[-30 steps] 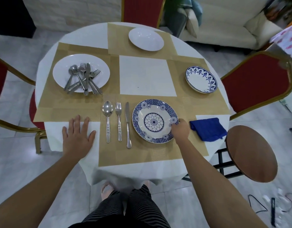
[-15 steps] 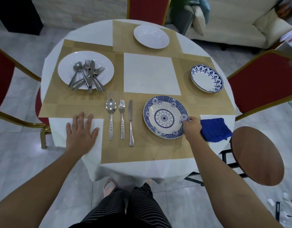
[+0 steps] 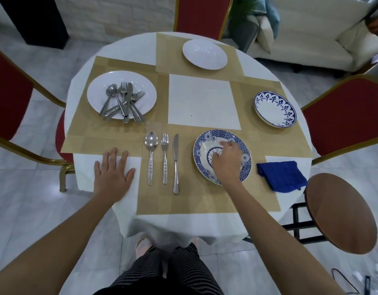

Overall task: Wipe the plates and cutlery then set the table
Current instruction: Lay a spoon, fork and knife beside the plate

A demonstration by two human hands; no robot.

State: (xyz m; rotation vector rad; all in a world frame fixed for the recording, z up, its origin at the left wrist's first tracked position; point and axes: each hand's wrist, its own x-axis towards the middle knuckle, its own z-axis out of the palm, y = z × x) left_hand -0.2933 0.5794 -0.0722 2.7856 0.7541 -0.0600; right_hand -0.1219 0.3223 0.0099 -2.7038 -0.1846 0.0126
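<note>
Blue cloth [image 3: 281, 177], seemingly crumpled, beside plate [image 3: 199, 145]

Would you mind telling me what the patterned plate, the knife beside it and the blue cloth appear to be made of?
Patterned plate: likely glazed ceramic, glossy with printed blue motifs.
Knife: polished metal, probably stainless steel, with mirror-like glints.
Blue cloth: soft woven fabric, matte and creased.

right hand [image 3: 226, 161] off rim, now over blue plate [image 3: 198, 151]

Right hand [image 3: 227, 161] is over the blue-patterned plate [image 3: 200, 145].
</note>
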